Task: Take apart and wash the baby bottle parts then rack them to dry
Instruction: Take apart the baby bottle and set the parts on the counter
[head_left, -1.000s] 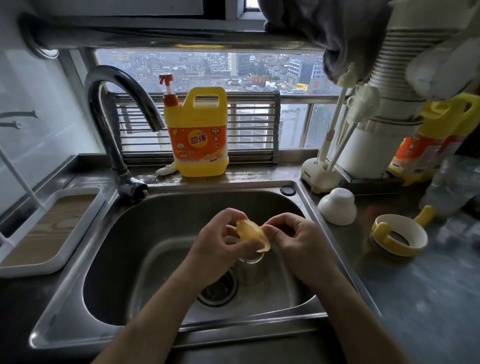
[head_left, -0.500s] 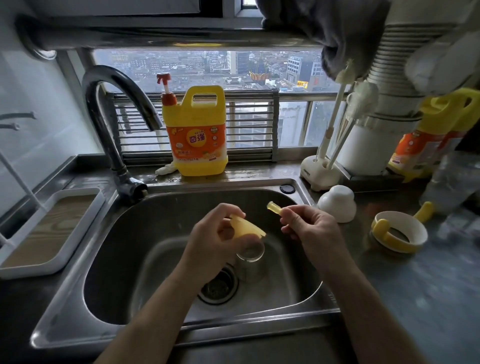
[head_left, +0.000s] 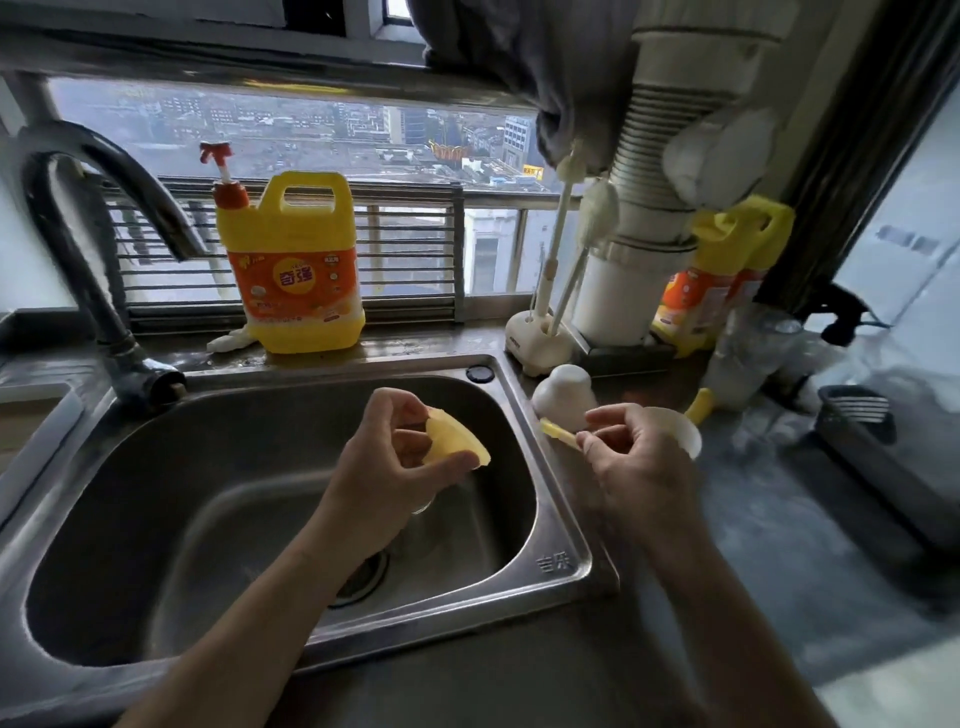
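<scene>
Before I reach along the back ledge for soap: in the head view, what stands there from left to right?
Faucet → yellow detergent jug → white brush stand → white pipe → second yellow jug.

The sink (head_left: 550, 530) is brushed, dull-gleaming steel, the far detergent jug (head_left: 296, 270) glossy yellow plastic, the held nipple (head_left: 454, 441) soft translucent amber silicone, the right-hand counter (head_left: 779, 519) matt grey stone, the cap (head_left: 563, 397) smooth white plastic.
</scene>
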